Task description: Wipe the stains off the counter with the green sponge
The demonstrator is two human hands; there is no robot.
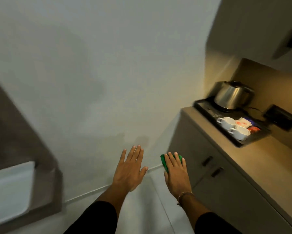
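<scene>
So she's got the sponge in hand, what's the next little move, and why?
Probably swing the right hand, which holds the green sponge, to the right and up onto the counter. The sponge hangs over the floor, in front of the cabinet doors, not touching the countertop, and the bare stretch near the black tray looks reachable.

light: dim room, warm glow falling on the counter (268, 149) from above | glare: soft sheen showing on the kettle (233, 97) | blur: motion smear softening the tray (209, 108) and left edge | distortion: wide-angle lens bending lines at the borders | shadows: faint patches lying on the pale floor (91, 81)
</scene>
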